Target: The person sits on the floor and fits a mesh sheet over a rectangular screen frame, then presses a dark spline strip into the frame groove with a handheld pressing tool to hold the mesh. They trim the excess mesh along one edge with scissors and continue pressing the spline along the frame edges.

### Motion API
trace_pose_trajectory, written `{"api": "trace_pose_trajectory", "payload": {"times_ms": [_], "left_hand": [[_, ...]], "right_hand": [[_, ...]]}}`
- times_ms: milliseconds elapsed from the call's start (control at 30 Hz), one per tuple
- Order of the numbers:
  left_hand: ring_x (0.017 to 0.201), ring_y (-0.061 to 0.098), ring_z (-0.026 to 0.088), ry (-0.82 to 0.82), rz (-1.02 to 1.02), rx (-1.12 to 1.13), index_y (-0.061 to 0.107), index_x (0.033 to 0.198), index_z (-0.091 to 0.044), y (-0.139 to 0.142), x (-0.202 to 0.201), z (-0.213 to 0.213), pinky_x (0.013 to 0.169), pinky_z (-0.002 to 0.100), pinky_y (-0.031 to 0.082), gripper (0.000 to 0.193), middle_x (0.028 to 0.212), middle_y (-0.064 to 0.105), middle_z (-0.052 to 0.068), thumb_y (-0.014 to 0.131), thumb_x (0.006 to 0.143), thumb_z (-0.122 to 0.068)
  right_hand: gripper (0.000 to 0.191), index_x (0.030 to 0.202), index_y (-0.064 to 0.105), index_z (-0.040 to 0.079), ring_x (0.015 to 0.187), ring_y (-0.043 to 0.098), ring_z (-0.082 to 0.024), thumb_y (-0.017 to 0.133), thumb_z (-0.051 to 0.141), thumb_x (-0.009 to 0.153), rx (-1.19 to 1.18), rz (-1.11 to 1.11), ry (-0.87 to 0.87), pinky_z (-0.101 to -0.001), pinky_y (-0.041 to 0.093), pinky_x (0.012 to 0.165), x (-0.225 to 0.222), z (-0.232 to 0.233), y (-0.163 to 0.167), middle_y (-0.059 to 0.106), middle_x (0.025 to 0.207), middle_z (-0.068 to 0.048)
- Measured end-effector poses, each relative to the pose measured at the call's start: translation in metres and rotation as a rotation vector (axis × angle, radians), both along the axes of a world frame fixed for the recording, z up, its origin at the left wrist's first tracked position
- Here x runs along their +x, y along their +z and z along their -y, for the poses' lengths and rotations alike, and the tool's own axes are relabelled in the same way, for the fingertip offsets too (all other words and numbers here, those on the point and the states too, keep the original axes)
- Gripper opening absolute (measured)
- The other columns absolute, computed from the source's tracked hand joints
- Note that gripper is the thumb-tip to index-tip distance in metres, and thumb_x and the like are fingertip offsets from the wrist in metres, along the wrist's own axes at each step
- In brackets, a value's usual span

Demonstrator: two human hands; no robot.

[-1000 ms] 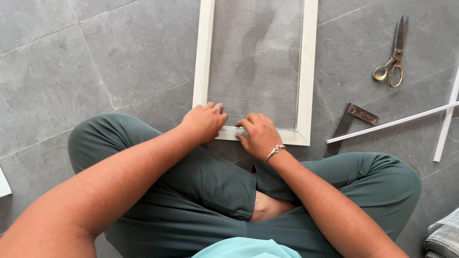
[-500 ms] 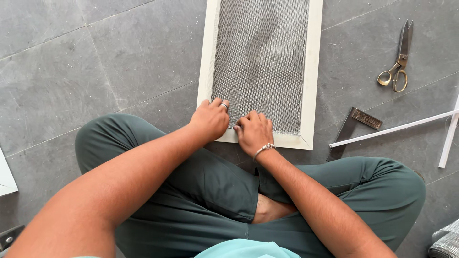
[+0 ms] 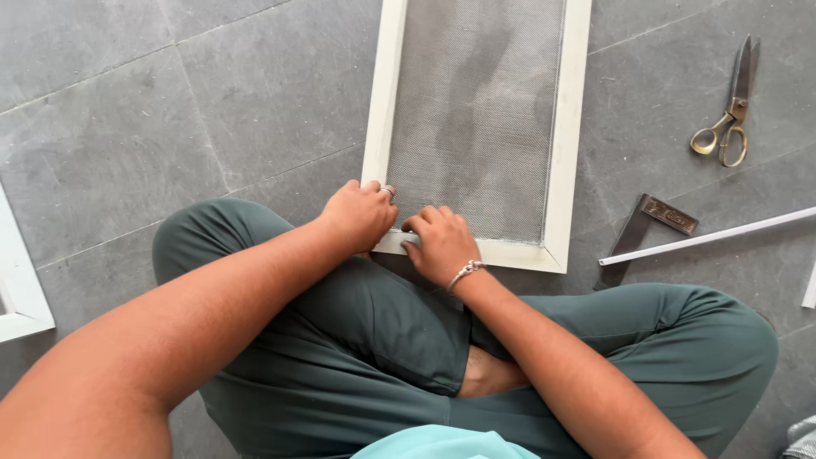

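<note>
A white rectangular frame (image 3: pixel 566 136) with grey mesh (image 3: pixel 476 110) stretched inside it lies on the grey tiled floor in front of my crossed legs. My left hand (image 3: pixel 359 214) presses with curled fingers on the frame's near left corner; a ring shows on one finger. Right beside it, my right hand (image 3: pixel 440 242), with a silver bracelet at the wrist, pushes its fingers down on the near edge where mesh meets frame. Whether either hand holds a small tool is hidden by the fingers.
Scissors (image 3: pixel 731 110) with brass-coloured handles lie at the upper right. A dark metal try square (image 3: pixel 646 229) and a thin white strip (image 3: pixel 705 236) rest to the right of the frame. Another white frame corner (image 3: pixel 19 293) shows at the left edge.
Both hands have slid left along the frame's near edge, from its middle toward the near left corner. The view has shifted slightly to the left.
</note>
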State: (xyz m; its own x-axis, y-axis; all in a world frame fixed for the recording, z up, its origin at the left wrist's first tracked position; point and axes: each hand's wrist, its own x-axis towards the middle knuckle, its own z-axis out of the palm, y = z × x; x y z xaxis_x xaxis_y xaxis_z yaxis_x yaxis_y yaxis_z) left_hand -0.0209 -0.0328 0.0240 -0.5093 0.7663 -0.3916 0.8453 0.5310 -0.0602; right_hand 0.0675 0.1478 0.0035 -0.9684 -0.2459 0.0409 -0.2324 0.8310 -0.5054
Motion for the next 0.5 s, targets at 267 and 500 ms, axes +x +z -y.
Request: {"api": "trace_pose_trajectory", "payload": {"times_ms": [267, 500], "left_hand": [[0.118, 0.057, 0.019, -0.055, -0.026, -0.08, 0.079, 0.098, -0.018, 0.001, 0.003, -0.009, 0.082, 0.041, 0.048, 0.02, 0.124, 0.066, 0.001, 0.062, 0.095, -0.028], [0.132, 0.046, 0.018, 0.121, 0.011, -0.217, 0.078, 0.11, -0.019, 0.005, -0.004, -0.018, 0.093, 0.043, 0.04, 0.028, 0.145, 0.056, 0.005, 0.06, 0.091, -0.029]], "right_hand": [[0.015, 0.093, 0.072, 0.014, 0.099, 0.058, -0.028, 0.075, 0.027, 0.089, 0.07, 0.003, -0.129, -0.0455, 0.046, 0.084, -0.01, 0.025, -0.01, 0.063, 0.1, -0.004], [0.019, 0.105, 0.075, 0.013, 0.114, 0.056, -0.034, 0.074, 0.026, 0.091, -0.137, 0.179, -0.117, -0.0465, 0.045, 0.098, -0.034, -0.002, -0.015, 0.062, 0.112, -0.011]]}}
